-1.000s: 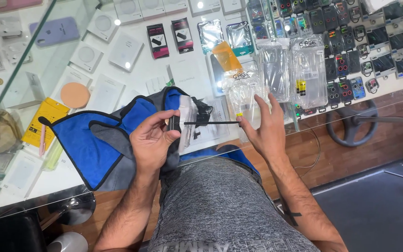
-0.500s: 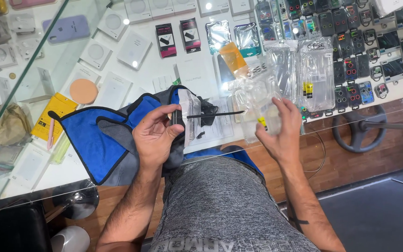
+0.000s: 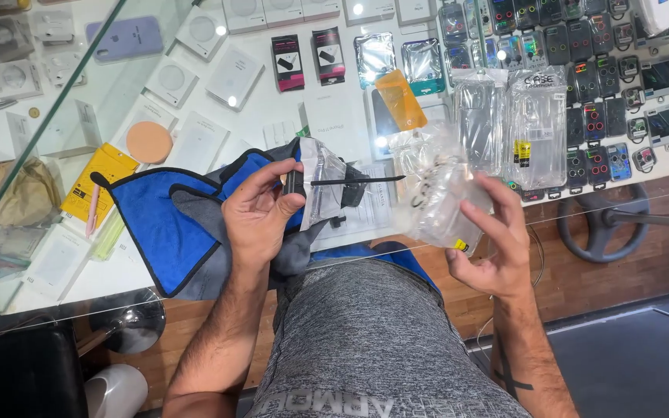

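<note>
Fingers of the left hand (image 3: 261, 213) pinch a thin black tool (image 3: 354, 182) pointing to three o'clock, while the right hand (image 3: 489, 248) loosely clasps a clear plastic bag (image 3: 435, 193) that may slip.

A crumpled clear plastic pouch (image 3: 435, 197) with a small yellow label at its lower corner is held tilted above the tabletop edge, at three o'clock from a slim black device (image 3: 296, 184) whose thin black rod points toward three o'clock.
</note>
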